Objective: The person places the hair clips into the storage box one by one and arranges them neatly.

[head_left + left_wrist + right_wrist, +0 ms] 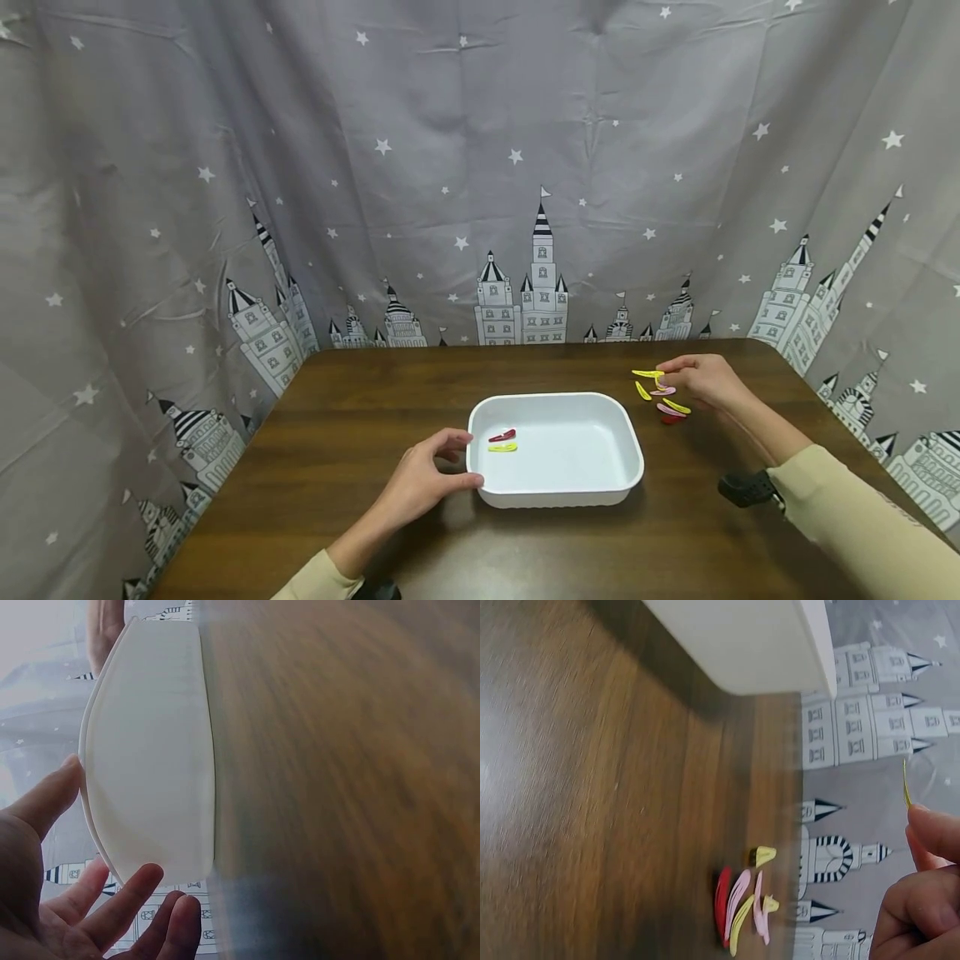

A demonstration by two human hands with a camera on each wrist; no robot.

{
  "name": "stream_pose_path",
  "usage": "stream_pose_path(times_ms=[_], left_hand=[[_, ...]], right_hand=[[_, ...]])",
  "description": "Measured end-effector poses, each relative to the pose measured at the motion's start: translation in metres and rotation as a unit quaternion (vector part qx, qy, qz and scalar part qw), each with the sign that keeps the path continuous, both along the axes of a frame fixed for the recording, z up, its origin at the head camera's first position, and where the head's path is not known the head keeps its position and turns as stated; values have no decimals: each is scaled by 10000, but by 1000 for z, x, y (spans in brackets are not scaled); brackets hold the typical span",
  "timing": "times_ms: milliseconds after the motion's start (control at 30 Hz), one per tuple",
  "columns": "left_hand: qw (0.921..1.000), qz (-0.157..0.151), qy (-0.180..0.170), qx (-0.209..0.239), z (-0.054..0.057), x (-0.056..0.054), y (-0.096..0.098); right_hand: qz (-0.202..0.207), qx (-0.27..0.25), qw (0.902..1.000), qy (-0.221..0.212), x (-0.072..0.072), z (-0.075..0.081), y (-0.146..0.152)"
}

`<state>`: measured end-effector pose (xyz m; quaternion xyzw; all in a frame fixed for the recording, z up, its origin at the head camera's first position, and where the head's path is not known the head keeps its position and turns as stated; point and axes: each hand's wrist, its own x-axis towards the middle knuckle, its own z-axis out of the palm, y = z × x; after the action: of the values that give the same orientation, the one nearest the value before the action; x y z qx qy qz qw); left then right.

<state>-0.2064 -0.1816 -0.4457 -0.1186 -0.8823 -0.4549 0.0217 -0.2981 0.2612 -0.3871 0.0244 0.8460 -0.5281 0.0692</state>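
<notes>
My right hand (703,379) pinches a yellow snap hair clip (906,784) between thumb and fingertips, raised over a small group of clips. On the table beneath lie several more: a red clip (721,904), pink clips (737,900) and yellow clips (642,391), some overlapping. With thumb and index fingertip, my left hand (431,475) touches the left end of a white rectangular tray (562,498); its other fingers spread loosely beside the wall in the left wrist view. Inside the tray, toward its left side, a red clip (502,435) lies just behind a yellow clip (502,447).
The brown wooden table (360,383) carries the tray near its middle, with the loose clips to the right. A grey curtain (420,208) printed with castles and stars hangs behind the table and along its sides. A black band (750,489) circles the right wrist.
</notes>
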Motion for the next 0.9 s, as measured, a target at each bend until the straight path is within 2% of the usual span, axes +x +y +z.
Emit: stream_pose_path(times_ms=[67, 300, 533, 900], left_hand=[[10000, -20, -4, 27, -1, 0, 0], [10000, -36, 24, 62, -2, 1, 1], [9999, -47, 45, 84, -3, 3, 2], [9999, -28, 60, 78, -2, 0, 1]], right_hand=[[16, -18, 10000, 50, 1, 1, -5], [223, -582, 9981, -6, 3, -1, -18], [284, -297, 9991, 76, 7, 3, -32], [429, -287, 9987, -4, 6, 7, -61]])
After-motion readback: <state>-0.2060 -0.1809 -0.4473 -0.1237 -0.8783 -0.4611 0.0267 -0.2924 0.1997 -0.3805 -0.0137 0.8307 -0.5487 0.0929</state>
